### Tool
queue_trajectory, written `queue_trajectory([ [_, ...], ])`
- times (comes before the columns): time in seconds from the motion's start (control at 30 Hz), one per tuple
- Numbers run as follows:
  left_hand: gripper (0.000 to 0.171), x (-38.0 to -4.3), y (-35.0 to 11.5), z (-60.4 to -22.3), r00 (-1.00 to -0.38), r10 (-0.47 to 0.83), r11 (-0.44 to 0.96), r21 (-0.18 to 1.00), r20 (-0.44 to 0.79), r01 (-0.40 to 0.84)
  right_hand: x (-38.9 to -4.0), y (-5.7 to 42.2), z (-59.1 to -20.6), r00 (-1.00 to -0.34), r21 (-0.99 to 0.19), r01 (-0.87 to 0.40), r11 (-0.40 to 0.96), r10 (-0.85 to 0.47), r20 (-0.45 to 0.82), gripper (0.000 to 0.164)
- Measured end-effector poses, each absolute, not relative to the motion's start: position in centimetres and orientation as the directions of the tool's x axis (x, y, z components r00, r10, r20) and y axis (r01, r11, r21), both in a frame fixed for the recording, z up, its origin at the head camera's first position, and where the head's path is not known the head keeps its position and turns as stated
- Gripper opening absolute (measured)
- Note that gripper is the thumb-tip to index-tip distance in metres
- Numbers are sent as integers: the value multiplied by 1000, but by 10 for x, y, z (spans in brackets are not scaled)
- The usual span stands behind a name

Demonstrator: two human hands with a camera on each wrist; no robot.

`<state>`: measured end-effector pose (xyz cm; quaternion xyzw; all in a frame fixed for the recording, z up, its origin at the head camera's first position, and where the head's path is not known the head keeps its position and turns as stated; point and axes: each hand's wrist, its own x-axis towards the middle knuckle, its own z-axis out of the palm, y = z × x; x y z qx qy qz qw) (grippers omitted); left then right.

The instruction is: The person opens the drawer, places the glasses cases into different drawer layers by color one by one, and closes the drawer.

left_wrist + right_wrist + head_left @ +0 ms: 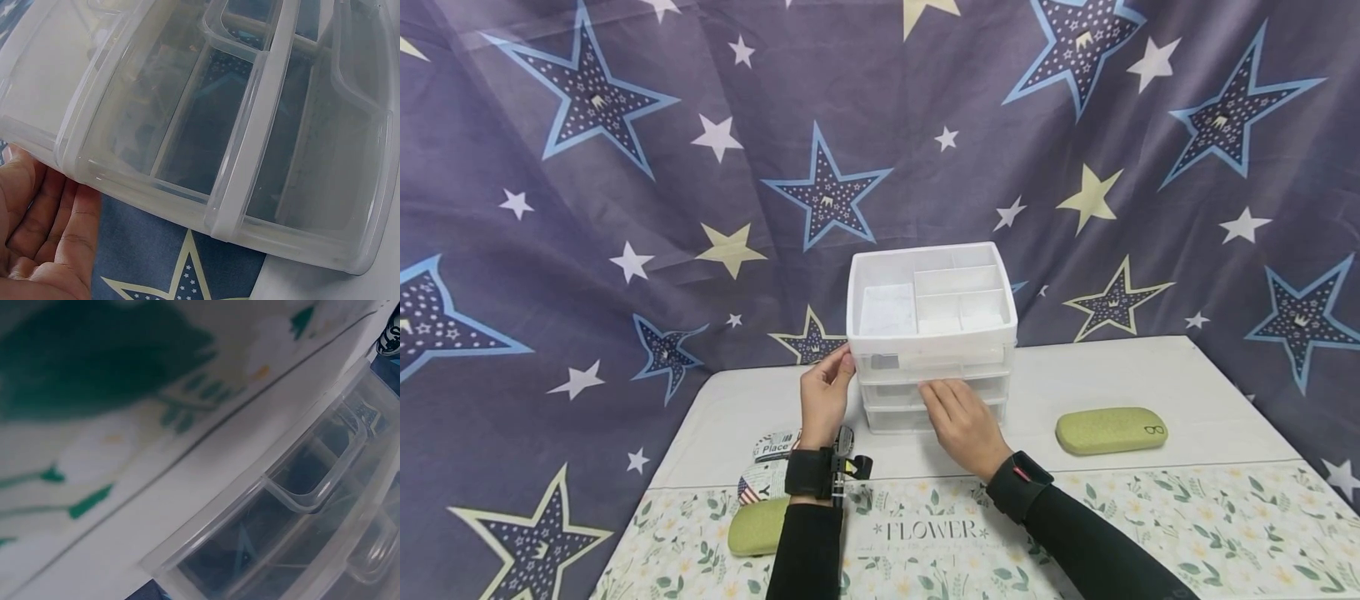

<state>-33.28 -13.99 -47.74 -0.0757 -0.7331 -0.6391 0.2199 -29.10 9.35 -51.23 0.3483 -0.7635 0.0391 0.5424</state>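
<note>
A white desktop drawer unit with clear drawers and a divided top tray stands against the back cloth. My left hand is at its left side, the fingers touching the side wall near the top drawer. In the left wrist view, the left hand shows its palm, some fingertips hidden behind the plastic. At the front, the fingers of my right hand are bent at the middle drawer, tips partly hidden. The right wrist view shows the drawer fronts with recessed handles, but no hand. All drawers look pushed in.
A green glasses case lies on the right of the white table. Beside and under my left forearm are another green case and a newsprint-patterned item, both partly covered. A floral mat covers the front; a starry cloth hangs behind.
</note>
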Motion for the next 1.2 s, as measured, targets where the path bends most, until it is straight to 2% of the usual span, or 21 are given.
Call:
queue_trajectory([
  [0.1,38,-333,-140,-477,-892,-172,173,905,417,390,-291,95,-513,-217,315,-557,769,-501,838,31],
  [0.27,37,-333,-139,-476,-896,-172,157,909,410,386,-292,98,-514,-258,327,-543,773,-524,812,36],
  [0.57,37,-333,-139,-476,-897,-178,175,910,405,377,-297,96,-509,-269,367,-514,776,-552,789,39],
  [0.8,39,-332,-141,-478,-897,-176,167,910,406,379,-300,92,-506,-291,411,-460,787,-571,768,30],
  [1.03,38,-333,-141,-477,-897,-175,161,911,406,380,-301,90,-503,-344,427,-418,802,-574,743,28],
  [1.2,35,-333,-141,-477,-895,-173,143,910,411,390,-300,89,-503,-330,426,-415,804,-570,753,32],
])
